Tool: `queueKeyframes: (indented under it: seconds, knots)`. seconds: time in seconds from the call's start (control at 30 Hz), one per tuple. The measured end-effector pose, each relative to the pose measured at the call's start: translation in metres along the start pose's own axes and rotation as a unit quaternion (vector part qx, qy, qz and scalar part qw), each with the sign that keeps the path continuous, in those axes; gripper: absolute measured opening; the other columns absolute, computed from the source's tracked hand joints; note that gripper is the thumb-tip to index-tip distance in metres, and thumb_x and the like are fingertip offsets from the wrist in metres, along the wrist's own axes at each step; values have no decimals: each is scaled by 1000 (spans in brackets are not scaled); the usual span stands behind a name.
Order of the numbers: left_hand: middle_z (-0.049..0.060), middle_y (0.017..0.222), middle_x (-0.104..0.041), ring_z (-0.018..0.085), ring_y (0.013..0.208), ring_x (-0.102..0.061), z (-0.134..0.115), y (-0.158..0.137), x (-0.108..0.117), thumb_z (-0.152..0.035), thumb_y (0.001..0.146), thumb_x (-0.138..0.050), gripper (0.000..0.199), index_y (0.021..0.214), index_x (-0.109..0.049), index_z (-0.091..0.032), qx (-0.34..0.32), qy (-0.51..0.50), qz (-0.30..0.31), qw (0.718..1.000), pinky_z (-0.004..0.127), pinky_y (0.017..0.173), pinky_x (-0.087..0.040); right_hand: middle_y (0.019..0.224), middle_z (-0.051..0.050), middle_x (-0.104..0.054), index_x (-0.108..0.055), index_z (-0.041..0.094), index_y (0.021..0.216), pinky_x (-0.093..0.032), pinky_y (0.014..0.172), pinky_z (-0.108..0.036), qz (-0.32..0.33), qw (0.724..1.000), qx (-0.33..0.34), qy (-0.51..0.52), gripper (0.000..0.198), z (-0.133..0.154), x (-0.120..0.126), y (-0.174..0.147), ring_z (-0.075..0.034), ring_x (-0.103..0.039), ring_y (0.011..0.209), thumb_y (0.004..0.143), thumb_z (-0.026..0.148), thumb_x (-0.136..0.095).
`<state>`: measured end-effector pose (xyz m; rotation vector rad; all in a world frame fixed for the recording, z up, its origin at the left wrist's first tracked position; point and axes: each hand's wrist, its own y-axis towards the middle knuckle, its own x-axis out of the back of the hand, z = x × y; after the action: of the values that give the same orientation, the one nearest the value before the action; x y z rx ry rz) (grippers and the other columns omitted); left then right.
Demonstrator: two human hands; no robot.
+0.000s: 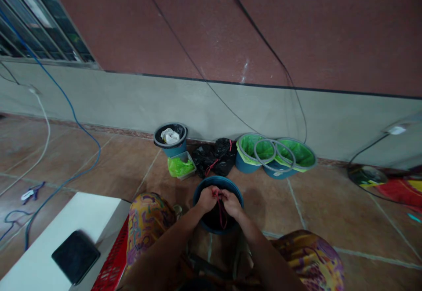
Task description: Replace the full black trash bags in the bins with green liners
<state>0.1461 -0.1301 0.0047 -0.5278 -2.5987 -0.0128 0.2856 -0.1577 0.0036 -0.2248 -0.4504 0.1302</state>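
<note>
My left hand [207, 199] and my right hand [231, 203] meet over a blue bin [241, 194] standing between my knees. Both are closed, fingers pinching a red string [223, 220] whose loop hangs down into the bin. Dark shadow fills the bin's inside, and whatever the string is attached to there cannot be made out. Just beyond it lie black plastic bags [211, 154] with similar red ties. To their right, two blue bins [245, 164] with green liners [298, 152] stand by the wall, loose grey rings [275, 168] resting across their tops.
Against the wall, another blue bin [174, 150] has a black liner and white waste. Before it sits a small container with a green bag [180, 167]. At left, a white box top [95, 207] carries a dark tablet-like object [75, 256]; a blue cable [81, 126] crosses the floor.
</note>
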Motion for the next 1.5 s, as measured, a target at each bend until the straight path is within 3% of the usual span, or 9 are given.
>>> queueKeyframes:
  seconds: [0.17, 0.4, 0.67, 0.9, 1.23, 1.5]
  knots:
    - [5, 93, -67, 15, 89, -60, 13, -3, -10, -9, 76, -48, 21, 87, -65, -18, 20, 9, -69, 997, 27, 85, -46, 101, -6, -72, -68, 19, 97, -47, 89, -28, -12, 999, -18, 40, 32, -7, -6, 3, -17, -65, 94, 80, 13, -41]
    - [0, 74, -62, 13, 74, -57, 21, -5, -16, -15, 75, -55, 6, 73, -60, -18, 57, 1, -69, 996, 24, 72, -45, 84, -5, -73, -70, 19, 82, -48, 75, -28, 8, 999, -49, 1, 24, -9, -4, 3, -18, -66, 80, 82, 24, -47]
    - [-1, 71, -64, 12, 70, -58, 12, -6, -8, -16, 73, -59, 6, 69, -62, -17, 67, 15, -25, 997, 22, 69, -45, 91, -6, -73, -70, 17, 84, -43, 77, -23, -21, 982, -64, -175, 30, -1, 1, 0, -15, -65, 86, 86, 19, -40]
    - [3, 76, -67, 14, 70, -60, 2, -12, 0, -25, 80, -59, 12, 72, -64, -17, 106, 161, 25, 981, 23, 66, -42, 96, -6, -73, -69, 21, 96, -43, 73, -24, -54, 949, -113, -288, 31, 2, 13, -10, -17, -66, 90, 90, 27, -39]
    - [10, 90, -68, 20, 88, -63, -6, -17, 6, -27, 87, -49, 19, 88, -64, -15, 120, 271, 73, 952, 27, 76, -43, 98, -10, -72, -67, 18, 100, -45, 77, -28, -58, 925, -156, -341, 36, 4, 13, -18, -21, -66, 95, 93, 29, -34]
    - [9, 96, -69, 20, 91, -64, -1, -14, 6, -22, 86, -47, 20, 95, -63, -16, 161, 254, 94, 949, 28, 78, -46, 101, -10, -71, -65, 17, 103, -46, 83, -28, -86, 940, -158, -290, 35, -2, 9, -18, -20, -66, 97, 91, 26, -34]
